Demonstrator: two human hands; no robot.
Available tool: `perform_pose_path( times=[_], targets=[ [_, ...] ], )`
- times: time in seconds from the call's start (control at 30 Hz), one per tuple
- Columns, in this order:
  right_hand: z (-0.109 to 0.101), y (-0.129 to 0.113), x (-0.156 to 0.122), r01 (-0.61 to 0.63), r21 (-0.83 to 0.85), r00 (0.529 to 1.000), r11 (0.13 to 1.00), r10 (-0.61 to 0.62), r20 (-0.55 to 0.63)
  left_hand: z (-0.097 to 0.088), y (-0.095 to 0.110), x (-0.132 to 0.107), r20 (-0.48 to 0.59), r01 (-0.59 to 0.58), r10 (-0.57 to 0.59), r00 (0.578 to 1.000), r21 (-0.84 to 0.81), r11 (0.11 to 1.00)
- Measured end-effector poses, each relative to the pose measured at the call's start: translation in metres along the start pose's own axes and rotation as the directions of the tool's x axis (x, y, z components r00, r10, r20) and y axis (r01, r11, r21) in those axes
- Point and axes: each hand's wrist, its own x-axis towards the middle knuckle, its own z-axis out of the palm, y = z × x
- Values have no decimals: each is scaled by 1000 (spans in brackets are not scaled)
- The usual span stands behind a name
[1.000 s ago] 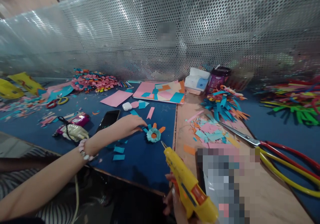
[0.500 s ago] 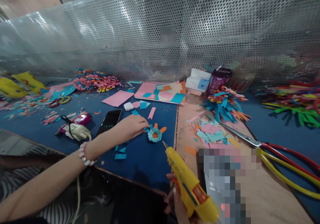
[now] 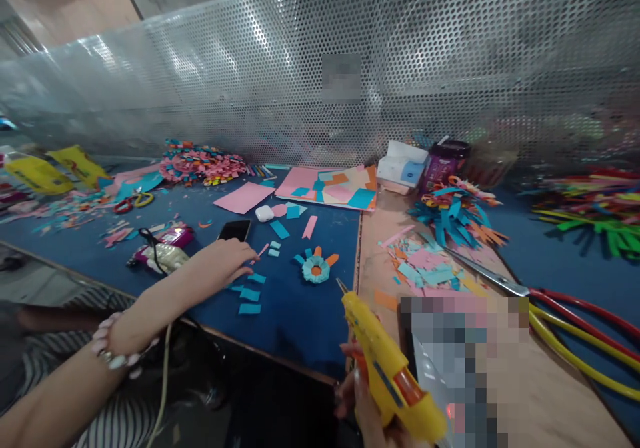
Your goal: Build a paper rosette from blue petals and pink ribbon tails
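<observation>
My right hand (image 3: 360, 405) grips a yellow glue gun (image 3: 387, 371) at the bottom centre, nozzle pointing up and left toward a small teal and orange paper flower (image 3: 317, 269) on the blue table. My left hand (image 3: 227, 261) rests on the table left of the flower, fingers together, pinching a thin pink paper strip (image 3: 261, 252). Small teal paper pieces (image 3: 250, 295) lie just below that hand. A beaded bracelet (image 3: 113, 355) is on my left wrist.
A black phone (image 3: 235, 229) and white earbud case (image 3: 264, 213) lie behind my left hand. Pink sheets (image 3: 327, 187), paper scrap piles (image 3: 203, 165), a tissue box (image 3: 401, 167), a purple jar (image 3: 443, 163), large scissors (image 3: 500, 280) and a perforated metal screen (image 3: 320, 68) surround the work spot.
My left hand has pulled back left, away from the flower, now holding a pink strip. The glue gun shifted slightly right and down in view as my head moved.
</observation>
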Motion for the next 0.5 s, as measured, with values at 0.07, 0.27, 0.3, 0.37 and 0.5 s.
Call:
perform_pose_path(
  times=[0.07,0.27,0.3,0.37,0.5],
  targets=[
    [0,4,1,19,-21,1000,1000,-19,2,3,2,-2,67,3,-1,998,-29,1000],
    [2,14,0,-40,33,998,999,41,-46,7,15,8,141,33,-33,989,1,999],
    [2,14,-1,-58,45,996,997,61,-64,7,17,11,135,24,-23,991,-5,1000],
    [4,16,-1,-80,40,993,996,84,-85,5,23,20,113,-4,5,994,-11,1000],
    [9,23,0,-91,33,988,995,94,-122,5,44,43,74,-58,56,996,25,998]
  ],
)
